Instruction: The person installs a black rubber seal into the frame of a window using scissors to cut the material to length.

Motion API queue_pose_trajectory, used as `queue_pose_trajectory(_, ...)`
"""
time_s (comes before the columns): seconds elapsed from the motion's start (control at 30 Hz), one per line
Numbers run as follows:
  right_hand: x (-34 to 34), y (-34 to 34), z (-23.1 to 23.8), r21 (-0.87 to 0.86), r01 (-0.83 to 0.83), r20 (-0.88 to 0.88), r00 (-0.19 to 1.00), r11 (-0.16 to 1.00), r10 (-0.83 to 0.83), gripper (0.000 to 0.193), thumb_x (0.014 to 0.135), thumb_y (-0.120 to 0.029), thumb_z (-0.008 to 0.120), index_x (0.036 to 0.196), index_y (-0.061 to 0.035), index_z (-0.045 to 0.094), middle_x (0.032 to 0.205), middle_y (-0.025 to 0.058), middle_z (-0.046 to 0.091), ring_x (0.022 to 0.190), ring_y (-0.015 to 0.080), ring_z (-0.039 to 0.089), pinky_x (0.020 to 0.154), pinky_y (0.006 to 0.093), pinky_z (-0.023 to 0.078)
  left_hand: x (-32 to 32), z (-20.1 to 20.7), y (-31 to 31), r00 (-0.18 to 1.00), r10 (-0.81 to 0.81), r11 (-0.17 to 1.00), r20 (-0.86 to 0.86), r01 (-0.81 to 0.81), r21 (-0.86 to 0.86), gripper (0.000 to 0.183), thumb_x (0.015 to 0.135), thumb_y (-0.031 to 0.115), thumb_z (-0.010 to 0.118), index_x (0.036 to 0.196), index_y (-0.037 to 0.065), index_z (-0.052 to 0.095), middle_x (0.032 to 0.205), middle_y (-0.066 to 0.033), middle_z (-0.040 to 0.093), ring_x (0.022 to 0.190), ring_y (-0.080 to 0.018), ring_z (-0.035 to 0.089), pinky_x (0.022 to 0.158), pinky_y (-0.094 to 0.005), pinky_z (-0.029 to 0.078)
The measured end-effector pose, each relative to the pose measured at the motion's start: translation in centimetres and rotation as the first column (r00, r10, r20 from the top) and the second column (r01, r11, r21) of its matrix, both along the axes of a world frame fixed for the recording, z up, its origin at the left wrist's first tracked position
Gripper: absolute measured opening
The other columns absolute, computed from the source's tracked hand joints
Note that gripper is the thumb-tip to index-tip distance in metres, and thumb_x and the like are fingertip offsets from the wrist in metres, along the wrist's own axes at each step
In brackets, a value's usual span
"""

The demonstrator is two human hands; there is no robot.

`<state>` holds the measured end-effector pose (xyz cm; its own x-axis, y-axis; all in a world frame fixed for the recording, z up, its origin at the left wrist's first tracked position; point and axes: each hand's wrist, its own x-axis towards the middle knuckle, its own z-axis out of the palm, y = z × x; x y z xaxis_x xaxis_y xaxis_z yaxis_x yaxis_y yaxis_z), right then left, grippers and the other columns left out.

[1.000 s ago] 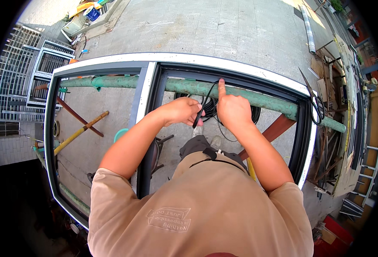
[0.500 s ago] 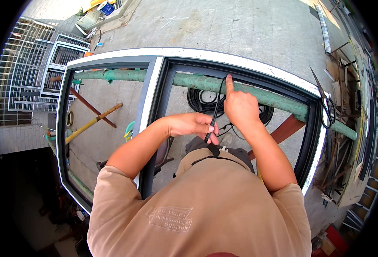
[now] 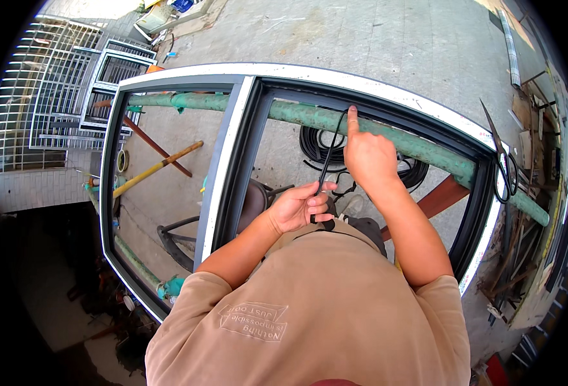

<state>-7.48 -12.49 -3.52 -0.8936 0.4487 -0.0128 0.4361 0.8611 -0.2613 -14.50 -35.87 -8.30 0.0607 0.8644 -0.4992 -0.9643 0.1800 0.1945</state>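
A large window frame [image 3: 232,167] in white and dark grey lies flat on green pipe trestles [image 3: 309,118] in front of me. My right hand [image 3: 369,154] rests on the far inner edge of the frame, index finger stretched out and pressing a black rubber strip [image 3: 331,151] against it. My left hand [image 3: 303,207] is closed around the same strip lower down, near my chest. The strip runs taut from one hand to the other.
A coil of black strip [image 3: 319,145] lies on the concrete below the frame. Large shears [image 3: 502,164] hang at the frame's right corner. Metal window grilles [image 3: 46,109] lean at the left. A yellow handle [image 3: 155,168] and a red beam [image 3: 441,198] lie underneath.
My right hand has slid along the far edge of the frame with its index finger kept on the strip. My left hand has dropped back toward my chest, still gripping the strip.
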Motion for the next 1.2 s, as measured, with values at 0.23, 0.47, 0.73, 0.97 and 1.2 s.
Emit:
queue_pose_trajectory(0.23, 0.2, 0.2, -0.1, -0.007, -0.008, -0.008, 1.000, 1.000, 0.008, 0.074, 0.091, -0.012, 0.061, 0.163, 0.0036, 0.049, 0.071, 0.0211, 0.075, 0.062, 0.0391, 0.076, 0.064, 0.0526, 0.063, -2.1, 0.5, -0.8, 0.963, 0.061, 0.947, -0.262, -0.139, -0.288, 0.029, 0.118, 0.036, 0.055, 0.119, 0.008, 0.065, 0.080, 0.0047, 0.050, 0.081, -0.0141, 0.058, 0.114, -0.0641, 0.053)
queue_pose_trajectory(0.47, 0.3, 0.2, 0.7, -0.011, -0.053, 0.041, 0.998, 0.999, 0.054, 0.076, 0.091, -0.010, 0.060, 0.164, 0.0070, 0.046, 0.075, 0.0199, 0.078, 0.065, 0.0339, 0.078, 0.064, 0.0464, 0.063, -5.4, 8.4, 2.0, 0.107, -0.431, 0.808, -0.896, -0.395, -0.437, 0.027, 0.107, 0.023, 0.071, 0.104, -0.002, 0.082, 0.067, 0.0006, 0.062, 0.064, -0.0071, 0.055, 0.064, -0.0322, 0.052)
queue_pose_trajectory(0.73, 0.3, 0.1, 1.0, -0.007, -0.027, 0.049, 0.998, 1.000, 0.028, 0.076, 0.091, -0.010, 0.060, 0.164, 0.0063, 0.046, 0.076, 0.0216, 0.078, 0.065, 0.0349, 0.078, 0.064, 0.0473, 0.063, -13.1, 10.1, 6.8, -0.810, -0.423, 0.905, -0.406, -0.402, -0.140, 0.013, 0.095, 0.017, 0.076, 0.102, 0.007, 0.082, 0.092, -0.0146, 0.075, 0.085, -0.0397, 0.074, 0.076, -0.0490, 0.059)
queue_pose_trajectory(0.97, -1.1, -0.9, 0.7, -0.048, -0.013, -0.079, 0.997, 0.999, 0.009, 0.073, 0.094, -0.021, 0.067, 0.163, -0.0027, 0.050, 0.081, 0.0208, 0.077, 0.067, 0.0409, 0.075, 0.067, 0.0536, 0.062, -14.2, 7.5, 8.6, -0.829, -0.370, 0.924, -0.418, -0.377, -0.071, 0.011, 0.095, 0.018, 0.079, 0.097, 0.007, 0.077, 0.092, -0.0118, 0.075, 0.084, -0.0381, 0.074, 0.075, -0.0486, 0.059)
queue_pose_trajectory(1.2, -3.0, -2.8, 0.5, -0.058, -0.030, -0.021, 0.999, 0.998, 0.029, 0.071, 0.097, -0.024, 0.068, 0.163, -0.0049, 0.052, 0.083, 0.0195, 0.077, 0.069, 0.0398, 0.075, 0.067, 0.0527, 0.062, -14.8, 7.9, 8.6, -0.782, -0.390, 0.908, -0.487, -0.414, -0.063, 0.014, 0.096, 0.018, 0.079, 0.098, 0.005, 0.074, 0.093, -0.0151, 0.077, 0.085, -0.0391, 0.075, 0.075, -0.0486, 0.059)
